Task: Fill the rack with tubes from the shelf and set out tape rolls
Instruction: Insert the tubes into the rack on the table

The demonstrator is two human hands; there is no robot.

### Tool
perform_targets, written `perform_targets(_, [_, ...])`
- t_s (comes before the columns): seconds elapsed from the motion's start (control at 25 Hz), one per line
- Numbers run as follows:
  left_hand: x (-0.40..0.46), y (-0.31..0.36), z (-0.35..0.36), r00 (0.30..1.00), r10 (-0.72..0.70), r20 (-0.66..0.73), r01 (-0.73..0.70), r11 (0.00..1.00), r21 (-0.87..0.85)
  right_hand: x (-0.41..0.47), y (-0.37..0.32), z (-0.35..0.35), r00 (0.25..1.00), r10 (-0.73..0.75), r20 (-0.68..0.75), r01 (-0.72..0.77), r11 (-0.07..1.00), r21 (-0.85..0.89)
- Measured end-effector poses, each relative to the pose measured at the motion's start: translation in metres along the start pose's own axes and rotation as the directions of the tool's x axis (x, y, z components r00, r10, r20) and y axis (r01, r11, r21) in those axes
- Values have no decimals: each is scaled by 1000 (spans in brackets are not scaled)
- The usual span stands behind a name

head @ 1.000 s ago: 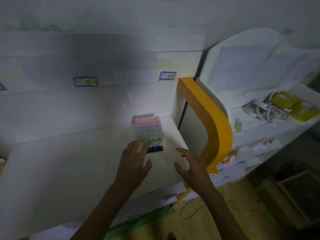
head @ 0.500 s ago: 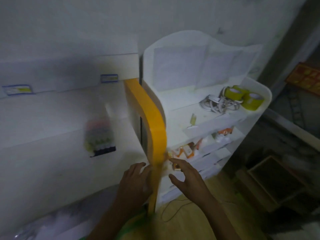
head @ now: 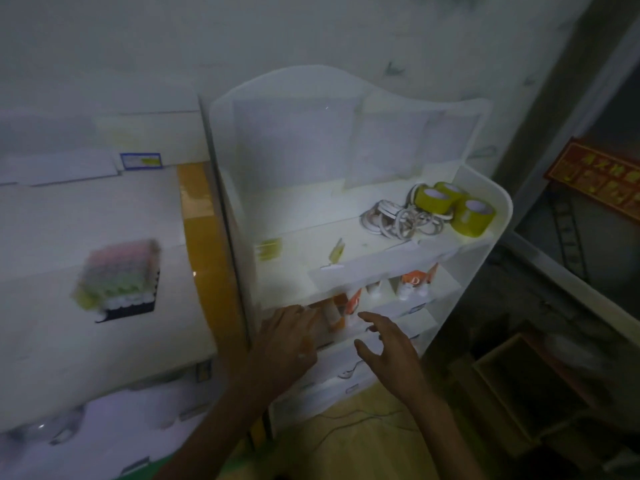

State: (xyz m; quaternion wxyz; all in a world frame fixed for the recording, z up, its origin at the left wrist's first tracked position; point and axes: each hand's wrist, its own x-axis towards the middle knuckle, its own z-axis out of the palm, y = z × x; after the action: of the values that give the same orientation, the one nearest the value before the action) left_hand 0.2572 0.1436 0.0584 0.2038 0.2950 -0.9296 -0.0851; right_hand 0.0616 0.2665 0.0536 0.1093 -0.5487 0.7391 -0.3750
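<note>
Setting: dim room seen from above; a white table [head: 86, 341] on the left, a white shelf unit [head: 485, 258] on the right, with an orange curved panel [head: 204, 258] between them.
Rack: a black rack [head: 128, 308] filled with pastel-capped tubes [head: 116, 271] stands on the table toward its right edge; the view there is blurred.
Tape rolls: three yellow-green tape rolls [head: 450, 206] lie at the right end of the upper shelf, touching a heap of thin white rings [head: 401, 220].
Lower shelf: orange-and-white tubes [head: 414, 284] lie scattered along it; more orange items [head: 337, 311] sit near its left end, too blurred to identify.
Left hand: the left hand [head: 287, 341] reaches into the left end of the lower shelf, fingers extended and relaxed, holding nothing that can be seen.
Right hand: the right hand [head: 388, 344] hovers just in front of the lower shelf's edge, fingers spread and loosely bent, gripping nothing.
Floor: wooden floor [head: 363, 441] below the shelf unit, with a thin cable [head: 346, 419] lying on it.
</note>
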Motion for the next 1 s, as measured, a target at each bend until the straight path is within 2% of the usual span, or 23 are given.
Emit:
perform_targets(0.12, [30, 1, 18, 996, -3, 93, -4, 997, 74, 32, 27, -3, 1000, 0, 19, -1, 1000, 4])
perform_targets(0.16, [39, -2, 21, 993, -42, 112, 37, 998, 50, 44, 34, -4, 999, -6, 32, 6, 1000, 1])
perform_targets(0.24, [62, -10, 29, 982, -186, 18, 187, 982, -19, 71, 50, -5, 998, -24, 62, 26, 999, -22])
perform_targets(0.32, [84, -15, 35, 969, -240, -59, 236, 969, -71, 103, 64, -6, 995, -71, 76, 75, 996, -55])
perform_targets(0.48, [132, -32, 41, 957, -283, -65, 280, 958, -58, 171, 91, -2, 979, -138, 153, 151, 986, -72])
perform_targets(0.64, [161, -55, 51, 917, -388, -93, 384, 922, -54, 232, 102, 9, 966, -148, 212, 183, 970, -157])
perform_targets(0.72, [166, -62, 53, 895, -432, -110, 427, 902, -60, 256, 105, 14, 950, -206, 235, 253, 949, -189])
perform_targets(0.8, [168, -68, 57, 864, -484, -137, 480, 875, -67, 277, 112, 21, 906, -328, 268, 390, 893, -224])
perform_targets(0.92, [167, -73, 63, 818, -543, -191, 547, 836, -35, 300, 117, 37, 821, -428, 378, 526, 825, -207])
perform_targets(1.0, [168, -76, 66, 788, -574, -223, 592, 806, 21, 314, 119, 47, 734, -507, 452, 628, 760, -167])
